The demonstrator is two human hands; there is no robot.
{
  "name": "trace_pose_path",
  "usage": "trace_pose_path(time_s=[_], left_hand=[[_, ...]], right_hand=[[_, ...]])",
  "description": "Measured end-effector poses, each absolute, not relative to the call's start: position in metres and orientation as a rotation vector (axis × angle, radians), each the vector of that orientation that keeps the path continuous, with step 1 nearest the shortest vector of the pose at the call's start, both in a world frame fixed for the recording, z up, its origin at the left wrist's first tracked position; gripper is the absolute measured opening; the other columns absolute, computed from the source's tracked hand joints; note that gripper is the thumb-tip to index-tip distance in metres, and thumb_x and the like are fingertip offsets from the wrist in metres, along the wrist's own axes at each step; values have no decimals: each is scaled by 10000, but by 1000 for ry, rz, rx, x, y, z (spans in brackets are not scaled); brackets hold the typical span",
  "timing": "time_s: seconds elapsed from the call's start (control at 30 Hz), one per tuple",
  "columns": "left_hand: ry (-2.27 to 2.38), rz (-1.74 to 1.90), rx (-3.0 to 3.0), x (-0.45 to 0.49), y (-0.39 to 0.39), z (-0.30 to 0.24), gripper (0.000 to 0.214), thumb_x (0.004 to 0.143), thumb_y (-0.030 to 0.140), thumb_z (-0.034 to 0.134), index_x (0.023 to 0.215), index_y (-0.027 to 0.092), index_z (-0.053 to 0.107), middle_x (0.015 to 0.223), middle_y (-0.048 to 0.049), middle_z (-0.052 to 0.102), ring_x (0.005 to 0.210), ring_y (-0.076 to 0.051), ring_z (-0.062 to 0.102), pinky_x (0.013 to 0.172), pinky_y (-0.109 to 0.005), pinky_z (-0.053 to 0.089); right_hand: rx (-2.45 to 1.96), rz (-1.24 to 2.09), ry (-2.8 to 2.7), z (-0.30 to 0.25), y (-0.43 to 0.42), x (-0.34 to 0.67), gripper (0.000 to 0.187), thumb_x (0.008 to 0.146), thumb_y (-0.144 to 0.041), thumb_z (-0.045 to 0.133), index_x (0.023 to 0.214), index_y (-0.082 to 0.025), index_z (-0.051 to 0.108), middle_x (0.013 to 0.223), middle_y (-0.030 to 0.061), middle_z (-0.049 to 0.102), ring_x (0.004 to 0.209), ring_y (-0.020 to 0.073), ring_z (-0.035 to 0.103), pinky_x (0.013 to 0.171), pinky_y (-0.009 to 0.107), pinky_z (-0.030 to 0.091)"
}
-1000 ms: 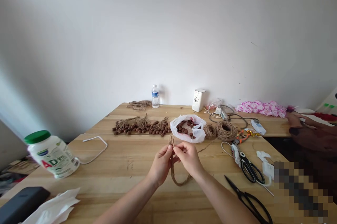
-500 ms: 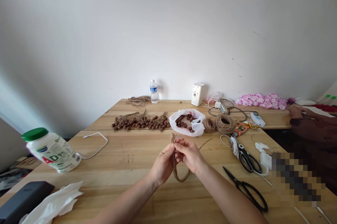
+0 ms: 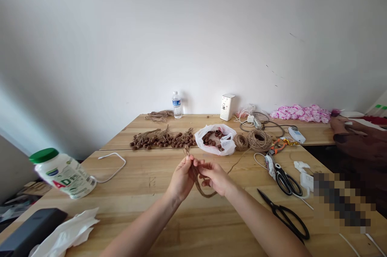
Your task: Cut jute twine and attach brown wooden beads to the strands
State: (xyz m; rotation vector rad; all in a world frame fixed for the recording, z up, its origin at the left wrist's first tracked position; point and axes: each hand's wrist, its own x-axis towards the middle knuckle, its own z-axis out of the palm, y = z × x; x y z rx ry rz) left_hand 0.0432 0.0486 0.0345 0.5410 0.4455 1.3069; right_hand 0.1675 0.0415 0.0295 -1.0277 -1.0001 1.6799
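- Overall, a pale wall (image 3: pixel 193 39) fills the upper half, with a few dark scuffs at right.
- Below it spreads the wooden table (image 3: pixel 145 208), a seam crossing its far part.
- At the left edge a white jar (image 3: pixel 65 174) with a green lid leans to one side.
- Past the hands, a white plastic bag (image 3: pixel 230 144) lies open, brown beads (image 3: pixel 211 141) inside it.
- The left hand (image 3: pixel 181 178) pinches the gathered upper end of a twine loop (image 3: pixel 198 186) between thumb and fingers.
- Just beside it, the right hand (image 3: pixel 216 177) has its fingers curled at the loop; whether they grip it, I cannot tell.
- Black scissors (image 3: pixel 290 220) lie near the right forearm.
- Two twine balls (image 3: pixel 259 141) sit side by side, right of the bag.
- Against the wall stands a clear bottle (image 3: pixel 177 106) with a blue label.
- Between both hands, above the table, the loop hangs in a curve.
- Thinnest is a single strand (image 3: pixel 237 162), running from near the balls toward the right hand.
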Motion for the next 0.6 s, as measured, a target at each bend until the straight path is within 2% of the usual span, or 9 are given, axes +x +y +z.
trace_pose_path(time_s=[0.1, 0.2, 0.3, 0.4, 0.47, 0.6], left_hand=[[341, 1355, 514, 34, 52, 47, 149, 813, 237, 652, 766, 166, 530, 563, 65, 424, 444, -53, 381, 463, -175, 370], [303, 1388, 507, 29, 52, 55, 148, 847, 245, 609, 768, 168, 511, 550, 76, 357, 405, -41, 271, 387, -151, 252], [302, 1415, 522, 28, 51, 58, 153, 866, 243, 577, 756, 164, 506, 550, 75, 334, 406, -43, 251, 387, -153, 243], [291, 1429, 527, 26, 52, 59, 157, 875, 232, 558, 743, 163, 505, 546, 76, 314, 406, -47, 248, 396, -161, 263], [264, 1428, 519, 23, 55, 60, 155, 881, 215, 543, 739, 163, 507, 547, 75, 305, 413, -51, 265, 408, -168, 291], [202, 1398, 459, 14, 58, 67, 167, 899, 157, 484, 736, 156, 522, 558, 60, 339, 461, -66, 366, 466, -191, 394]], right_hand=[[-994, 1701, -1237, 30, 37, 164, 444, 618, -533, 752, 789, -157, 592, 718, -14, 534, 612, 98, 515, 424, 185, 363], [-985, 1674, -1512, 30, 28, 157, 441, 775, -581, 587, 725, -143, 591, 598, -23, 514, 477, 71, 413, 439, 206, 329], [-995, 1518, -1746, 30, 19, 153, 429, 880, -507, 481, 675, -140, 571, 574, -20, 514, 482, 68, 369, 485, 214, 310], [-1051, 1239, -1915, 33, 15, 155, 373, 907, -436, 465, 671, -152, 518, 588, -33, 469, 538, 82, 378, 508, 213, 291], [-1095, 1060, -1986, 36, 16, 159, 311, 911, -392, 465, 711, -159, 515, 604, -39, 441, 559, 91, 380, 516, 213, 285], [-1118, 735, -2082, 47, 22, 169, 233, 932, -282, 415, 857, -158, 598, 735, 11, 545, 695, 135, 489, 635, 236, 348]])
